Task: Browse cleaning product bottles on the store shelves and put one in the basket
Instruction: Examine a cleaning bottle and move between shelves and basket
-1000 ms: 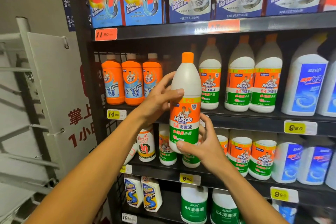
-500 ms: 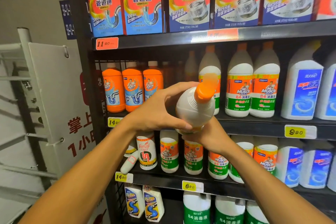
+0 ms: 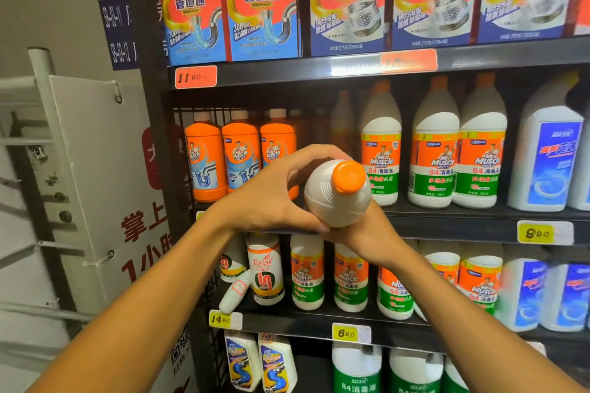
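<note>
Far left of the grip stands a white signboard (image 3: 105, 175) with red characters, hung by hooks on a pale rack (image 3: 19, 143). Beside it rises the dark upright of the store shelves (image 3: 153, 124).

Up and left of the grip, on the top shelf, stand red and blue boxes (image 3: 261, 9) showing a drain pipe, with an orange price tag (image 3: 195, 76) reading 11.90 on the shelf edge below them. Just left of the grip, on the middle shelf, three orange bottles (image 3: 206, 159) stand in a row; the rightmost is partly hidden by the left hand.

The left hand (image 3: 271, 195) curls round the shoulder of the white bottle (image 3: 335, 198), thumb below and fingers arched over the top. The bottle is held in front of the middle shelf, tipped so its orange cap (image 3: 348, 176) points toward the camera; its label is out of sight. The right hand (image 3: 367, 230) comes from below and behind the bottle; most of it is hidden, and it seems to hold the lower body, though how its fingers lie I cannot tell.

Below the grip, on the lower shelf, stand a white and yellow can (image 3: 266, 268) and small orange and green labelled bottles (image 3: 308, 274), with yellow price tags (image 3: 346, 333) on the shelf edges.

Right of the grip, on the middle shelf, tall white bottles (image 3: 435, 150) with orange and green labels stand upright. Further right stands a white jug (image 3: 546, 159) with a blue label, and beneath it a yellow tag (image 3: 538, 233) reading 9.90.
</note>
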A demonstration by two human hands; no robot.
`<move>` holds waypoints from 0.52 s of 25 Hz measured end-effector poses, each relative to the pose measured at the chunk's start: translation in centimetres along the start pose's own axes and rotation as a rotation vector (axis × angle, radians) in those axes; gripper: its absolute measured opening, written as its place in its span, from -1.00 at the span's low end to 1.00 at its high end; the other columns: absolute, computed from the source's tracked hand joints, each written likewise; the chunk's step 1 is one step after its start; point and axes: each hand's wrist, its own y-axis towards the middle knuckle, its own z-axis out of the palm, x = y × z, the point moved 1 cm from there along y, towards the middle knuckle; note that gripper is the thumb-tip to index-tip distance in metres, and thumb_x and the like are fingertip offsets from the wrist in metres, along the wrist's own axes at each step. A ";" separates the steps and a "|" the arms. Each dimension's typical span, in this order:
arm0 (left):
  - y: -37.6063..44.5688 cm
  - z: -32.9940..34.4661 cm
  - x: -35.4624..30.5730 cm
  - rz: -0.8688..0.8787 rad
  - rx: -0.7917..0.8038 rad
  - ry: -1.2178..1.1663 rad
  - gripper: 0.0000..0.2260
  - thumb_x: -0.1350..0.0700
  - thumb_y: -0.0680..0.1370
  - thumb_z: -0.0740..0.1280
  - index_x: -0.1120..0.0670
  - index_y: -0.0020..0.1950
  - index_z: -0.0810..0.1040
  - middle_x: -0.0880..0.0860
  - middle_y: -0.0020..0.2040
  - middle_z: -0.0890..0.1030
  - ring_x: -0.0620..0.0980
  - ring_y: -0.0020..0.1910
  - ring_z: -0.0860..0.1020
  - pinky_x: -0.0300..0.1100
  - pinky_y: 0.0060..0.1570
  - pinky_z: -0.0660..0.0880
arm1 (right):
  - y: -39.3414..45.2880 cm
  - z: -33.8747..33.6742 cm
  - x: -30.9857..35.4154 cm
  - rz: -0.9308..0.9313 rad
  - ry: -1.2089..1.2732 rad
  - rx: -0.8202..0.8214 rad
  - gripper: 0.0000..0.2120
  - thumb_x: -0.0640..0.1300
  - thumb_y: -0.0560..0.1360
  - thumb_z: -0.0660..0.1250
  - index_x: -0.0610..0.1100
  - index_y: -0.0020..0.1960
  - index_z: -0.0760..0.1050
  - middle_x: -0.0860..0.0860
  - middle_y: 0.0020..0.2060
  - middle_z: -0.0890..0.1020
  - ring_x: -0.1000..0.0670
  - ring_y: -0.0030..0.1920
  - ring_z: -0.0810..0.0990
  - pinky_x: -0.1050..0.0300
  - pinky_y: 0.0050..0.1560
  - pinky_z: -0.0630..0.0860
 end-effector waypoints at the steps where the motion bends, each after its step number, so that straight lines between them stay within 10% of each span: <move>1: 0.0 -0.3 0.4 -0.008 -0.016 -0.024 -0.25 0.25 0.31 0.58 0.11 0.44 0.36 0.02 0.36 0.48 0.07 0.39 0.44 0.00 0.37 0.41 | 0.0 0.3 0.0 0.012 0.016 0.003 -0.23 -0.13 0.26 0.60 -0.01 0.41 0.38 0.07 0.25 0.57 0.08 0.27 0.56 -0.02 0.22 0.58; 5: 0.3 -2.0 1.8 -0.049 -0.093 -0.160 -0.27 0.12 0.32 0.56 0.07 0.46 0.38 0.04 0.36 0.52 0.08 0.36 0.49 0.10 0.29 0.48 | -0.3 1.7 0.4 0.082 0.139 0.042 -0.14 -0.25 0.20 0.66 0.10 0.38 0.36 0.24 0.17 0.62 0.19 0.19 0.60 0.30 0.06 0.58; 13: 1.4 -3.2 4.0 -0.262 -0.329 -0.205 -0.49 -0.08 0.38 0.42 0.09 0.29 0.54 0.04 0.11 0.65 0.01 0.07 0.66 -0.15 -0.10 0.61 | -1.0 2.4 3.4 0.300 0.478 0.339 -0.18 -0.19 0.15 0.63 -0.09 0.35 0.40 -0.06 0.17 0.68 -0.09 0.20 0.65 0.08 0.12 0.60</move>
